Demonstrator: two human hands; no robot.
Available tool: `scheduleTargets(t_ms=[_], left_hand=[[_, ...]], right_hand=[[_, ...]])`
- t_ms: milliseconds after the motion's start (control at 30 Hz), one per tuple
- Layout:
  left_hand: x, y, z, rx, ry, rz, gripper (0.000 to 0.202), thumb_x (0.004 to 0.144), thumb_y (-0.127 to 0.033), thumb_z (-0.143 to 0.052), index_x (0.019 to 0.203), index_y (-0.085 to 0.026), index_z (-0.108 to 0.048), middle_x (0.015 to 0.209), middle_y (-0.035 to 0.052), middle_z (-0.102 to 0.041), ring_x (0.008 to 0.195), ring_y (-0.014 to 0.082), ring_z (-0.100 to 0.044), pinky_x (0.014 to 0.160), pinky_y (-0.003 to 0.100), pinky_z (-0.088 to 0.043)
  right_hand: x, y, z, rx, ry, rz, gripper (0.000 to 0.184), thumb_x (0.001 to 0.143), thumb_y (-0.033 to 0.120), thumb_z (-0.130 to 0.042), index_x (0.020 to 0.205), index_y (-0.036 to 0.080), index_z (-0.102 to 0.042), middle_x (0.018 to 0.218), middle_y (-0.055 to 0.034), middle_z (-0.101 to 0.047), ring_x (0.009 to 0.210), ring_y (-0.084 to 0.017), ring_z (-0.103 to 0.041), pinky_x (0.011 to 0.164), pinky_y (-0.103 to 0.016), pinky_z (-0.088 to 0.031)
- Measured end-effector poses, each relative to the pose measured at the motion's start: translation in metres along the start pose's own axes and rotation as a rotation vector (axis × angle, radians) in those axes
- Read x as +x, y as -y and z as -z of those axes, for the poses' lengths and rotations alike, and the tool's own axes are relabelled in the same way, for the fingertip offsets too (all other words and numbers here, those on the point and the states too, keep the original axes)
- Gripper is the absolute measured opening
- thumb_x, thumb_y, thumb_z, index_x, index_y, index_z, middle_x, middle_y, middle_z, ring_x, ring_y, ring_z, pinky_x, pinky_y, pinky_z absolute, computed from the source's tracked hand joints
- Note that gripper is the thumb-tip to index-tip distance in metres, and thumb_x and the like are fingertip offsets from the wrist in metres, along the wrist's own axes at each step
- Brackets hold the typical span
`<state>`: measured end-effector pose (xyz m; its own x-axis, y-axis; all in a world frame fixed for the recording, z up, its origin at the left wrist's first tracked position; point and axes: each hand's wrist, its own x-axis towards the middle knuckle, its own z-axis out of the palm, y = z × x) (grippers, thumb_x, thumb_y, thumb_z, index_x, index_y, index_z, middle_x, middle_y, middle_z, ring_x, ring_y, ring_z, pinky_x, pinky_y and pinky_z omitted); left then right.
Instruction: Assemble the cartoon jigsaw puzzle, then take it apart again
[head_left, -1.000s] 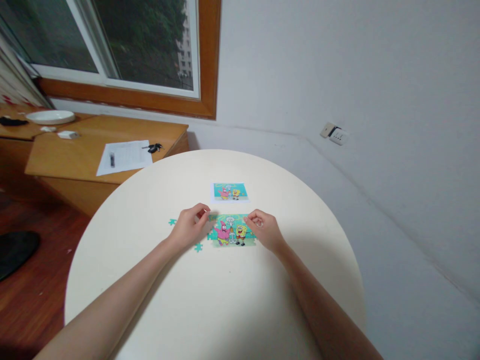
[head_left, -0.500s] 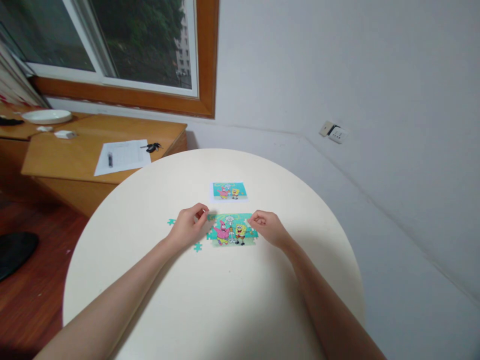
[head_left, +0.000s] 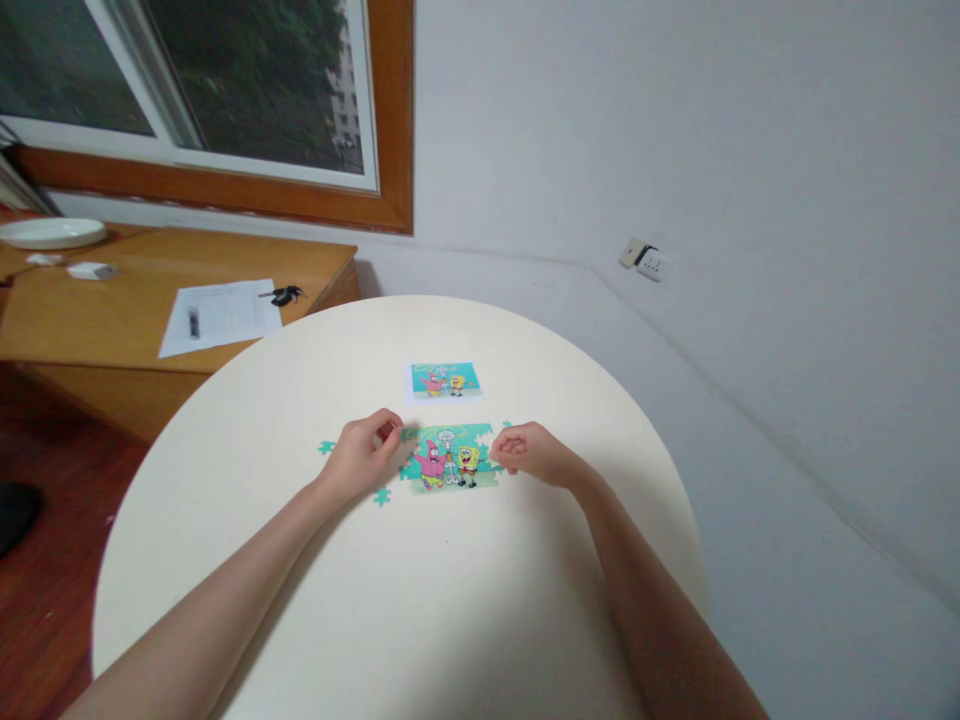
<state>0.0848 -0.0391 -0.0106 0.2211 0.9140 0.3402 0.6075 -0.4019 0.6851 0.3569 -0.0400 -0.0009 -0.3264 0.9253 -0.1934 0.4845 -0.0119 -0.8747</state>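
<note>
Item, jigsaw puzzle: mostly joined, lying flat on the round tabletop between the two hands, cartoon figures facing up. I am seeing a pale gap in its upper right part and ragged edges at both sides.

Item, left hand: fingers curling inward, thumb and fingertips sitting at the puzzle's upper left corner. I am judging that it is steadying that corner; whether this grip is holding anything, I cannot tell.

Item, right hand: fingers bunching together by the puzzle's right edge, beside the gap. They are hiding whatever may be between them, so I cannot tell whether this grip is empty. Such a bunched posture is probably suiting fine work.

Item, loose pieces: one green piece is lying left of the left hand, another green piece near the puzzle's lower left, both presumably placed within easy reach. A small green bit is showing just beyond the right hand.

Item, picture card: lying beyond the puzzle, showing the same scene the same way up, presumably for comparing at a glance.

Outlying: paper sheet and keys are resting on a wooden cabinet.
</note>
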Motion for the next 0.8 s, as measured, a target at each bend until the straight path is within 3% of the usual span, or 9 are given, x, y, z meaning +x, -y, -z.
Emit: scheduleTargets(t_ms=[267, 633, 800], left_hand=[[0.0, -0.003, 0.001, 0.001, 0.001, -0.011, 0.015, 0.078, -0.025, -0.044, 0.074, -0.018, -0.057, 0.059, -0.0014, -0.059, 0.055, 0.0107, -0.054, 0.052, 0.019, -0.04], [-0.001, -0.004, 0.0, -0.015, 0.046, -0.014, 0.014, 0.079, -0.024, -0.044, 0.074, -0.018, -0.055, 0.059, -0.0023, -0.06, 0.055, 0.0112, -0.054, 0.054, 0.021, -0.041], [-0.002, -0.006, -0.002, -0.078, 0.182, -0.013, 0.014, 0.078, -0.024, -0.046, 0.073, -0.016, -0.057, 0.057, -0.0021, -0.059, 0.051, 0.0099, -0.051, 0.051, 0.02, -0.039]], right_hand=[[-0.005, -0.002, 0.011, -0.064, 0.073, -0.115, 0.009, 0.063, 0.024, -0.06, 0.06, 0.016, -0.06, 0.051, 0.002, -0.062, 0.043, -0.009, -0.053, 0.046, -0.02, -0.042], [-0.01, 0.011, 0.007, -0.092, 0.13, -0.2, 0.007, 0.06, 0.019, -0.056, 0.054, 0.016, -0.058, 0.044, 0.0033, -0.06, 0.038, -0.008, -0.052, 0.042, -0.019, -0.037], [-0.01, 0.009, 0.006, -0.106, 0.131, -0.199, 0.008, 0.061, 0.02, -0.055, 0.054, 0.016, -0.058, 0.048, 0.0021, -0.062, 0.039, -0.008, -0.052, 0.041, -0.019, -0.035]])
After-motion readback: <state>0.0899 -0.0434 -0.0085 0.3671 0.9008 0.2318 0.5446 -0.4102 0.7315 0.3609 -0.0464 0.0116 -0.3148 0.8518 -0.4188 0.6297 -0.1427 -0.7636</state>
